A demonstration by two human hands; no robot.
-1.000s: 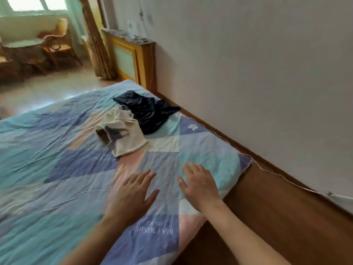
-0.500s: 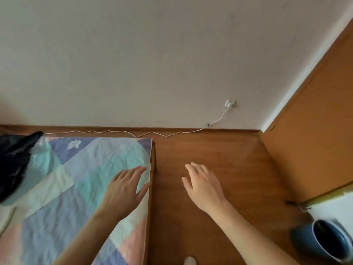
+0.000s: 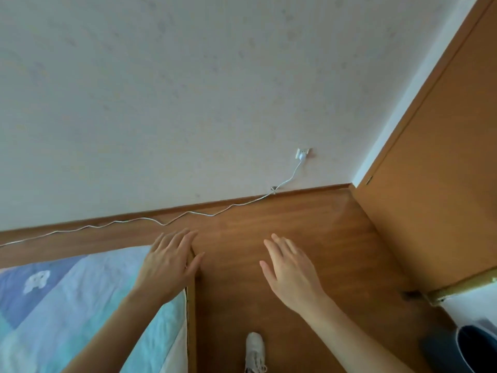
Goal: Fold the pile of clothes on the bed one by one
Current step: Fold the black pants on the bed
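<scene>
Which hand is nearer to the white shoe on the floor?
The right hand: it is above the white shoe, slightly to the right. The left hand is farther left, over the bed's corner.

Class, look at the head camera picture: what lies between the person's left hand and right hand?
Between the left hand and right hand the head view shows only bare wooden floor.

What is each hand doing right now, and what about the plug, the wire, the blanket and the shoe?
Left hand: open, fingers straight, over the bed corner.
Right hand: open, holding nothing, over the floor.
Plug: in the wall socket.
Wire: lying slack along the baseboard.
Blanket: spread flat, wrinkled.
Shoe: on the floor.
Clothes: not in view.
</scene>
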